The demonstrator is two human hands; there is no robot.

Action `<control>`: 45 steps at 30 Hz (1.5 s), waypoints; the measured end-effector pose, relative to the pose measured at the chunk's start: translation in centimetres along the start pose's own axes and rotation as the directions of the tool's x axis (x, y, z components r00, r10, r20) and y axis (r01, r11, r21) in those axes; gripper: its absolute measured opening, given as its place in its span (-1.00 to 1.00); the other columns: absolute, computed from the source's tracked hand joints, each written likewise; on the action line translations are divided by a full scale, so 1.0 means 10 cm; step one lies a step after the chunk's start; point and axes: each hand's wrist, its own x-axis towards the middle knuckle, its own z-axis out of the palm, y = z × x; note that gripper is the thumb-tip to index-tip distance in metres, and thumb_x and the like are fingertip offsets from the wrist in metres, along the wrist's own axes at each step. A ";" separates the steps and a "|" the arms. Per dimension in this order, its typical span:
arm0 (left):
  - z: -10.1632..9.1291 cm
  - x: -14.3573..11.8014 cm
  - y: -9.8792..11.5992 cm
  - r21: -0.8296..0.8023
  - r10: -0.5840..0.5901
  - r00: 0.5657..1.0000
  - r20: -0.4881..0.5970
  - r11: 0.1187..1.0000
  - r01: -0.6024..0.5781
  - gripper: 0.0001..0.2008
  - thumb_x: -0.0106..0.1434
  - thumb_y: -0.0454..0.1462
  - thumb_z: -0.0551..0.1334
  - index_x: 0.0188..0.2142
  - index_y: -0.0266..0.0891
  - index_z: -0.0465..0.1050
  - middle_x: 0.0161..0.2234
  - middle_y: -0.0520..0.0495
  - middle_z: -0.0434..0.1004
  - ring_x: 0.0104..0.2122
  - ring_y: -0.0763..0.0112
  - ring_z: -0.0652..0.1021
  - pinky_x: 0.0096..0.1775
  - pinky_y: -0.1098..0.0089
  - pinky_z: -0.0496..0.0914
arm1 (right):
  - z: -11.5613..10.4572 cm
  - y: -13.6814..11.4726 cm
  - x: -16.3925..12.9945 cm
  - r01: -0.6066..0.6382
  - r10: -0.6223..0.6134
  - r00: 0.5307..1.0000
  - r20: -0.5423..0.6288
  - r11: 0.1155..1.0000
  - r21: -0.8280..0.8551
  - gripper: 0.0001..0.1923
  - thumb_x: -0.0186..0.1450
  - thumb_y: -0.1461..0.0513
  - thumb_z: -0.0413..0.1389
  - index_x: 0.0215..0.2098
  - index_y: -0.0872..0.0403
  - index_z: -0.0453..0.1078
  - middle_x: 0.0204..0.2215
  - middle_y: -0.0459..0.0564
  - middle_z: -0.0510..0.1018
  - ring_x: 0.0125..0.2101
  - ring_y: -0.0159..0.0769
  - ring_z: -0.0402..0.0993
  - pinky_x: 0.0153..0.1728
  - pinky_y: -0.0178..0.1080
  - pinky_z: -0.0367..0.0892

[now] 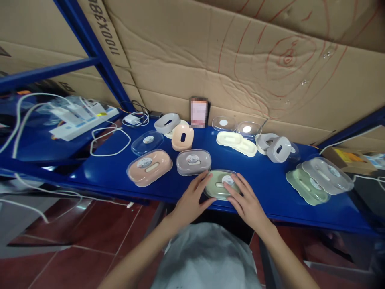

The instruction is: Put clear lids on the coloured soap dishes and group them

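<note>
A green soap box (219, 185) with a clear lid and a round label lies near the front edge of the blue shelf (264, 176). My left hand (192, 199) rests against its left end, fingers spread. My right hand (245, 199) lies on its right side, fingers over the lid. Both hands touch the box from either side.
A grey lidded box (193, 161) and a pink lidded box (149, 167) lie left of it. Loose trays and clear lids (237, 138) sit behind. Green and grey boxes (319, 180) are stacked at right. White cables and a power strip (81, 120) lie at left. Cardboard backs the shelf.
</note>
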 end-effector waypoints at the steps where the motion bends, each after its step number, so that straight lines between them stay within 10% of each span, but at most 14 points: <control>1: 0.00 0.00 -0.01 0.000 0.006 1.000 -0.002 1.000 -0.006 -0.17 0.43 -0.17 0.39 0.53 0.06 0.00 0.47 -0.24 0.24 0.42 0.05 0.38 0.36 0.01 0.41 | 0.03 -0.01 -0.01 -0.002 0.001 1.000 -0.014 1.000 -0.024 -0.27 0.52 0.23 0.15 0.57 -0.23 0.06 0.51 0.10 0.21 0.51 0.13 0.08 0.36 0.26 0.38; 11: 0.01 -0.01 0.05 0.072 0.015 0.998 -0.056 0.997 -0.010 -0.36 0.46 -0.20 0.34 0.45 0.01 0.19 0.47 -0.27 0.19 0.35 0.02 0.46 0.28 0.02 0.51 | 0.03 0.05 0.00 -0.061 0.059 0.998 -0.018 0.988 -0.144 -0.32 0.52 0.14 0.17 0.54 -0.24 0.13 0.46 0.11 0.31 0.47 0.17 0.19 0.30 0.29 0.41; 21: 0.02 -0.01 0.09 0.198 0.089 0.994 -0.063 0.977 -0.075 -0.51 0.51 -0.26 0.23 0.38 -0.05 0.31 0.39 -0.29 0.30 0.32 0.01 0.49 0.23 0.00 0.56 | -0.05 1.03 0.91 -0.108 0.106 0.993 -0.051 0.993 -0.041 -0.40 0.63 0.13 -0.21 0.60 -0.06 -0.02 0.50 0.09 0.25 0.50 -0.09 0.15 0.43 0.14 0.24; 27: 0.04 0.01 0.09 0.257 0.107 0.994 -0.025 0.962 -0.097 -0.55 0.52 -0.26 0.22 0.36 -0.08 0.34 0.36 -0.30 0.35 0.28 0.01 0.52 0.20 0.00 0.59 | -0.03 1.51 0.98 -0.173 0.171 0.985 -0.028 0.975 -0.139 -0.47 0.55 0.04 0.02 0.41 0.04 0.36 0.21 0.25 0.55 0.28 0.18 0.39 0.31 0.34 0.22; 32: 0.03 0.00 0.08 0.257 0.122 0.992 -0.012 0.960 -0.114 -0.56 0.51 -0.27 0.23 0.34 -0.11 0.37 0.37 -0.30 0.34 0.29 0.01 0.51 0.22 0.04 0.57 | -0.23 1.37 0.79 -0.221 0.217 0.975 -0.042 0.957 -0.189 -0.66 0.54 0.07 0.08 0.09 0.02 0.61 0.07 0.20 0.57 0.16 0.15 0.43 0.22 0.25 0.27; 38: -0.02 -0.01 0.10 0.247 0.163 0.986 0.042 0.954 -0.168 -0.50 0.51 -0.26 0.24 0.39 -0.09 0.31 0.40 -0.28 0.31 0.34 0.01 0.45 0.26 0.03 0.52 | -0.54 0.68 -0.08 -0.303 0.293 0.948 -0.127 0.951 -0.068 -0.70 0.55 0.12 0.10 0.19 -0.05 0.51 0.10 0.14 0.58 0.15 0.05 0.51 0.17 0.13 0.43; 41: -0.03 0.02 0.13 0.283 0.241 0.965 0.108 0.923 -0.262 -0.47 0.49 -0.23 0.27 0.41 -0.07 0.31 0.46 -0.27 0.24 0.41 -0.05 0.37 0.31 -0.03 0.45 | -0.53 0.32 -0.43 -0.293 0.293 0.956 0.012 0.954 0.062 -0.68 0.56 0.15 0.07 0.23 -0.13 0.48 0.25 0.08 0.52 0.27 0.00 0.46 0.25 0.09 0.44; 45: -0.05 0.05 0.16 0.299 0.283 0.934 0.216 0.892 -0.339 -0.61 0.52 -0.20 0.25 0.30 -0.08 0.44 0.47 -0.21 0.27 0.41 -0.03 0.37 0.36 -0.07 0.36 | -0.54 0.43 -0.31 -0.277 0.279 0.960 -0.014 0.959 0.063 -0.54 0.57 0.09 0.06 0.41 -0.14 0.33 0.40 0.08 0.40 0.39 0.02 0.33 0.35 0.14 0.35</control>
